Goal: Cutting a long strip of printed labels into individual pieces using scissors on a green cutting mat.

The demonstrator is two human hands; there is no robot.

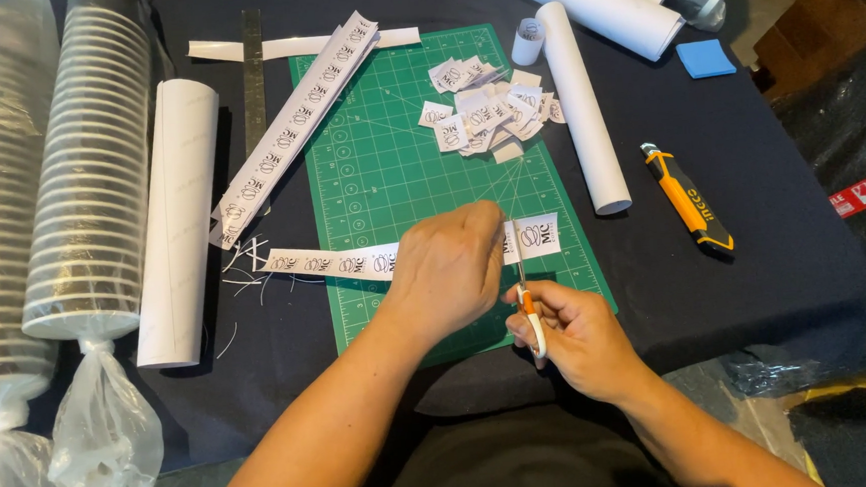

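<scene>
Paper strip [329, 264] with small black printed marks, lying flat across the green cutting mat [388, 166], its long end reaching left onto the dark table [774, 243]. Being pinched near its right end by the left hand [447, 269], fingers curled down over it. Sticking out to the right of that hand, one more short bit of the same strip.

Scissors [527, 303] with orange and white handles, being gripped by the right hand [574, 335], fingers wrapped tight through the handles. Pointing up at the strip, blades touching the paper just beside the left hand. Hard to tell how far apart the blades are standing.

Sitting higher up on the mat, a heap of small cut labels [485, 110]. Lying slanted over the mat's top left corner, a bundle of long uncut strips [291, 132]. Resting beside that bundle, a metal ruler [254, 79]. Lying below the bundle, some thin white paper trimmings [244, 270].

Lying just right of the mat, a rolled white sheet [582, 104], with a tiny paper roll [528, 41] near its top. Resting well to the right, an orange and black utility knife [688, 198] and a blue sponge [705, 57]. Lying on the left, another white roll [178, 219] and two stacks of plastic lids in clear bags [69, 186].
</scene>
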